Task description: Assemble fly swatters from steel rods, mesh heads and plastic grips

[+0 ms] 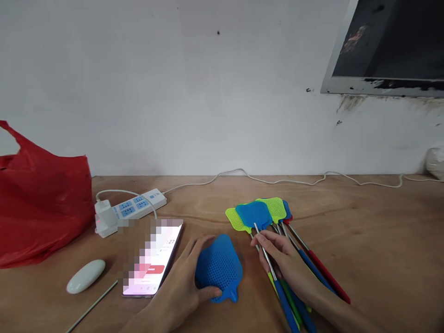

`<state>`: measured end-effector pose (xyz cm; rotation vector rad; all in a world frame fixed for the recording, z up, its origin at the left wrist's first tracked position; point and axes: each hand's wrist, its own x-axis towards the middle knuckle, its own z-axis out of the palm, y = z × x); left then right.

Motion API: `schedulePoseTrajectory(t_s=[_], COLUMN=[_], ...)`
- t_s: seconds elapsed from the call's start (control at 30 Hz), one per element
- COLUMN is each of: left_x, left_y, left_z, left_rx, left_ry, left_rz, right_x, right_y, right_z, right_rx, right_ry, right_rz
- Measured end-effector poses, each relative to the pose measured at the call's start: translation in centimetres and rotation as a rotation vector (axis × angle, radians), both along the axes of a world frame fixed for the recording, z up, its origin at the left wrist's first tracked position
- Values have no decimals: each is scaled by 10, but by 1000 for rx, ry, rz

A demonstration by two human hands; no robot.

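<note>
My left hand is closed on the left side of a blue fly swatter head, with the thumb along its lower edge. The head's short socket points down toward me, and no rod is in it. My right hand pinches a thin metal rod with a blue handle. The rod's bare tip points up and left. Beyond it lies a stack of fly swatters with green heads and a blue head. Their handles fan out under and beside my right hand, including a red handle.
Left of my left hand lies a lit phone, partly blurred. A white mouse, a power strip with a plugged-in charger, and a red plastic bag are farther left. A white cable runs along the wall.
</note>
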<state>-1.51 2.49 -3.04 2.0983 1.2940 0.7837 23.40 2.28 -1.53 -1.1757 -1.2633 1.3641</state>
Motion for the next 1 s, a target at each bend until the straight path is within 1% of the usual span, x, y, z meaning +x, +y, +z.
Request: schedulePoseTrajectory(t_s=[0.07, 0.23, 0.3, 0.47, 0.6, 0.7, 0.87, 1.0], left_x=[-3, -9, -8, -2, -1, -2, -2, -1], left_y=[3, 5, 5, 6, 9, 10, 11, 11], left_z=[-4, -8, -6, 5, 9, 9, 9, 9], left_rx=[-40, -106, -147, -315, -317, -327, -346, -343], left_ry=[-30, -96, -169, -428, -537, -605, -640, -672], left_rz=[10, 111, 110, 70, 82, 93, 76, 85], right_x=[-1, -1, 0, 1, 0, 0, 1, 0], right_y=[0, -1, 0, -1, -6, -9, -12, -13], right_z=[1, 4, 4, 3, 5, 6, 7, 8], right_rx=[8, 60, 67, 95, 95, 48, -13, -21], right_ry=[-11, -62, -76, -116, -145, -173, -233, -246], right_rz=[11, 27, 31, 93, 131, 192, 355, 383])
